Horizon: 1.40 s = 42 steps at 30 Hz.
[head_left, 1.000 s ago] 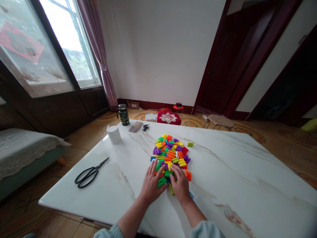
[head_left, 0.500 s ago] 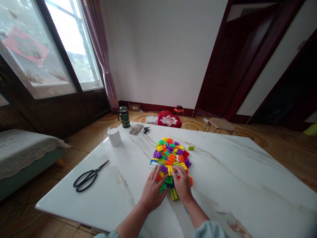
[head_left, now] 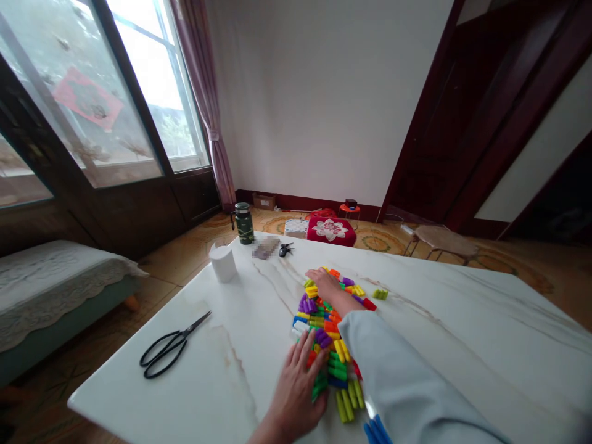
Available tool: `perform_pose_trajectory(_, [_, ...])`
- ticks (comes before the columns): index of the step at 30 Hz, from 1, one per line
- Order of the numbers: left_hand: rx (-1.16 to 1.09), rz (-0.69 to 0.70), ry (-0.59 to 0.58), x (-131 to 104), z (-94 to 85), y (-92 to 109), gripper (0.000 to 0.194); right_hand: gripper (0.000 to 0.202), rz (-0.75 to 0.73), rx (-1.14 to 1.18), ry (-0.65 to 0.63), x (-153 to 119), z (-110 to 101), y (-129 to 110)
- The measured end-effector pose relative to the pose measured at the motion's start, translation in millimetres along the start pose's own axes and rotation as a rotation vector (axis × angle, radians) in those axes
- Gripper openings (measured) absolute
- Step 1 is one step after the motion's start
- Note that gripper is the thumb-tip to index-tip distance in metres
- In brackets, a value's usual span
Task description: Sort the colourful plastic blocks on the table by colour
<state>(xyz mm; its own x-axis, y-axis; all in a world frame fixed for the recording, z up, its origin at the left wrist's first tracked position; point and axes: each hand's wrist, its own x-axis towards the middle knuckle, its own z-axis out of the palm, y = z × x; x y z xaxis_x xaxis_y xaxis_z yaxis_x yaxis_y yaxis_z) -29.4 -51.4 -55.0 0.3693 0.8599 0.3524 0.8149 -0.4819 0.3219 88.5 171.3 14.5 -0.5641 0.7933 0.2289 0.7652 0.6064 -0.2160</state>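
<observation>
Rests a loosely splayed left hand [head_left: 300, 382] on bright ribbed pieces [head_left: 342, 351] spread on a marbled table [head_left: 222, 394] | lays right hand [head_left: 325, 283] over far end, grip impossible to tell | likely handles light, stiff, slightly slick; best pinched across the ribs

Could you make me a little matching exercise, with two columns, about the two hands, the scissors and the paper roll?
Column one
1. Right hand
2. Left hand
3. Scissors
4. Paper roll

Column two
A. White, standing upright
B. At the near part of the heap of colourful plastic pieces
C. Reaching over the far part of that heap
D. Black-handled, lying on the table

Right pairs: 1-C, 2-B, 3-D, 4-A
</observation>
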Motion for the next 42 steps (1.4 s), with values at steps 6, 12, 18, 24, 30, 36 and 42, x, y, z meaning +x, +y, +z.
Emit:
perform_pose_trajectory(6, [0.002, 0.018, 0.006, 0, 1.5, -3, 0.083, 0.035, -0.014, -0.051, -0.144, 34, 7, 3])
perform_pose_trajectory(12, [0.01, 0.011, -0.026, 0, 0.4, -3, 0.081, 0.025, -0.038, -0.089, -0.211, 41, 11, 2])
perform_pose_trajectory(18, [0.017, 0.01, -0.023, 0, -0.6, -2, 0.083, 0.026, -0.054, -0.092, -0.137, 30, 1, 2])
perform_pose_trajectory(24, [0.017, 0.005, 0.025, -1, 2.1, -2, 0.079, 0.03, 0.076, -0.088, 0.107, -26, -9, 21])
perform_pose_trajectory(30, [0.032, 0.028, 0.085, -1, 5.4, -4, 0.076, 0.036, 0.533, 0.187, 0.673, -138, 13, 91])
perform_pose_trajectory(36, [0.109, 0.052, 0.104, 0, 0.9, -1, 0.074, 0.033, 0.856, 0.112, 0.654, -202, 22, 137])
perform_pose_trajectory(42, [0.138, 0.06, 0.094, 0, 2.8, -3, 0.072, 0.034, 0.968, 0.048, 0.515, -187, 23, 136])
